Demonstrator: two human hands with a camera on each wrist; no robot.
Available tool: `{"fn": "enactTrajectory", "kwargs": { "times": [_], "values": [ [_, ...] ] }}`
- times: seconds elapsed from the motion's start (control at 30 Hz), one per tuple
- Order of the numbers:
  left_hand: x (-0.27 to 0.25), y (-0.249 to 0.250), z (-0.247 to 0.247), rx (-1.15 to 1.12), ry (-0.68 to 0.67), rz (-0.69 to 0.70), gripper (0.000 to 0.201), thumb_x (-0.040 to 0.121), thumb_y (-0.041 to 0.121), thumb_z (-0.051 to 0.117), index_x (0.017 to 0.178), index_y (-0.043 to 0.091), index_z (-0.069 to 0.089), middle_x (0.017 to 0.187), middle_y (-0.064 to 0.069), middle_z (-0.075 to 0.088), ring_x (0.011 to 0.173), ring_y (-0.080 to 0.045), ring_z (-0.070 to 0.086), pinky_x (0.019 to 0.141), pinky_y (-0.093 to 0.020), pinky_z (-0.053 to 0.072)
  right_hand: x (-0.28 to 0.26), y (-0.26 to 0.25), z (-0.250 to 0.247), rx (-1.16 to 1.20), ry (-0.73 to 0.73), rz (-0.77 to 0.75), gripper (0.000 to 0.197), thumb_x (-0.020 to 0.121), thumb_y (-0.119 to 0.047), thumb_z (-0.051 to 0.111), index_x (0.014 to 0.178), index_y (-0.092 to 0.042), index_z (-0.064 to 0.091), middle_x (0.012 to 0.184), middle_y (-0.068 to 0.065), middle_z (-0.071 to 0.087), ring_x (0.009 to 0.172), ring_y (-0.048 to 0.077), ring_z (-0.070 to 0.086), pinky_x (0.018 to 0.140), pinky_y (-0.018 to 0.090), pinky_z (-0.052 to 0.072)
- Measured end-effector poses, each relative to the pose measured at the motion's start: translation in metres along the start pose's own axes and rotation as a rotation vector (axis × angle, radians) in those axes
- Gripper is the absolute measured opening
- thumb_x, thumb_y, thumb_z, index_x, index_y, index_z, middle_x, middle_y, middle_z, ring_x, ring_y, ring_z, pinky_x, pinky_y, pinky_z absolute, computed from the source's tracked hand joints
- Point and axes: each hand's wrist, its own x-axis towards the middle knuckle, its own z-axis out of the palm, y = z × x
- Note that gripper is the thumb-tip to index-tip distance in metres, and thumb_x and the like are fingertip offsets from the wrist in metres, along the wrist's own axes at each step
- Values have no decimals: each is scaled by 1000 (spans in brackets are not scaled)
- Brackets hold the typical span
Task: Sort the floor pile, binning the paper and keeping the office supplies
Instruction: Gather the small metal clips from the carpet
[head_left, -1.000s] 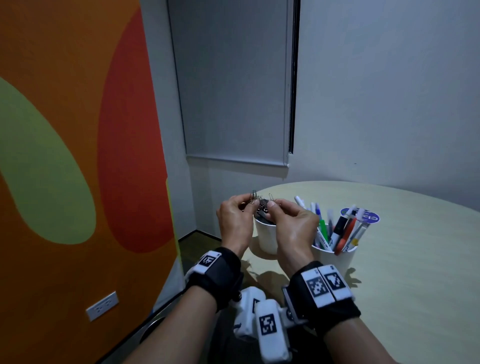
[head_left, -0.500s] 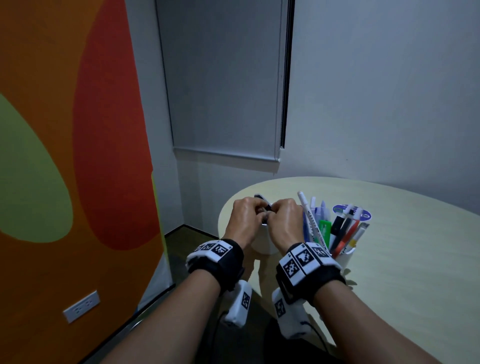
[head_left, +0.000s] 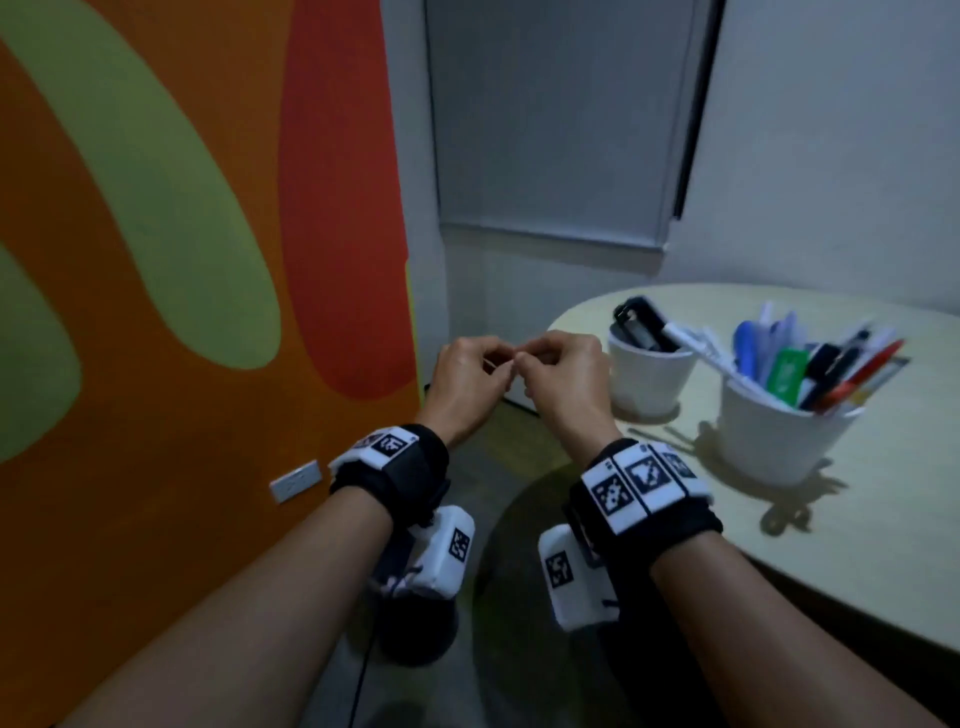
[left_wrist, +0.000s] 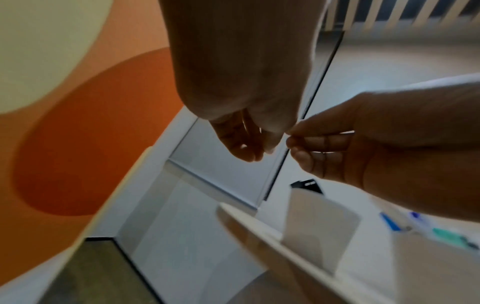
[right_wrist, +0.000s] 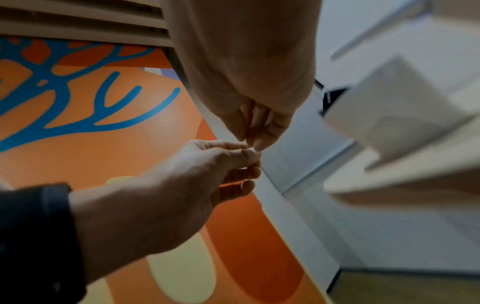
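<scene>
Held the left hand (head_left: 467, 379) and right hand (head_left: 563, 379) up close together, off the rounded edge of the smooth, pale tabletop (head_left: 883, 545). Curled the fingers (left_wrist: 249, 148) in, tips pinched and touching tip to tip. Could not tell if anything tiny sat in the pinch. Left the small round white cup (head_left: 649, 379) just right of the fingers, with a black thing (head_left: 639, 322) poking out. Left the bigger white cup (head_left: 774, 441) farther right, stuffed with thin, bright pens (head_left: 810, 364) leaning every way.
</scene>
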Motion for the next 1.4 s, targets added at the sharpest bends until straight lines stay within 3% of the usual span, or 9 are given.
{"fn": "enactTrajectory", "kwargs": {
  "times": [0.13,0.27,0.37,0.63,0.8,0.93,1.0,1.2,1.4],
  "values": [
    [-62,-87,-23,146,-149,-195,11,92,24,66,90,21,76,72,1,73,64,-14,68,59,-37,59,-45,63,83,73,-283,256,9,72,-16,70,63,-16,74,61,2,70,65,21,67,64,34,58],
    [-146,-198,-5,227,-311,-374,12,91,16,66,95,17,77,90,2,75,75,-6,67,69,-20,52,-118,181,147,14,-584,473,17,83,-1,64,69,-7,71,63,14,64,56,22,59,53,28,50],
    [-222,-280,28,212,-439,-554,11,92,17,65,93,17,76,86,2,74,70,-4,65,60,-13,47,-173,282,173,-140,-749,570,16,84,0,61,73,-4,72,68,16,67,61,23,63,62,34,58],
    [-404,-448,125,86,-812,-865,18,84,23,57,85,12,71,86,-9,72,81,-23,67,78,-38,57,-286,487,191,-474,-1103,799,8,91,-10,64,91,-9,72,85,10,70,75,20,67,77,37,59],
    [-461,-482,191,62,-816,-770,21,74,16,53,67,-1,64,67,-17,62,62,-21,52,61,-23,39,-336,576,189,-603,-1092,812,31,89,-22,66,119,-19,64,108,6,68,99,22,64,91,39,52],
    [-495,-493,238,207,-868,-746,49,85,19,67,128,-2,56,136,-23,46,119,-37,47,100,-42,45,-363,604,202,-623,-1048,608,53,89,-13,61,141,-19,47,131,9,57,120,27,56,103,34,43],
    [-511,-487,256,317,-843,-624,57,87,24,65,137,5,49,146,-16,36,129,-38,34,104,-46,41,-376,605,207,-665,-1026,376,60,83,1,61,140,-11,47,139,14,46,123,32,51,107,34,40],
    [-537,-470,272,316,-943,-378,37,88,7,50,124,0,56,124,-19,51,104,-37,48,90,-42,42,-429,589,187,-627,-1166,133,55,74,8,65,128,-2,60,131,14,52,121,32,47,106,32,36],
    [-531,-499,244,260,-827,-472,43,72,13,65,114,3,64,113,-20,58,106,-40,57,89,-44,50,-423,605,167,-564,-858,404,53,83,-10,67,134,-7,55,124,14,54,113,32,55,100,31,43]
  ]
}}
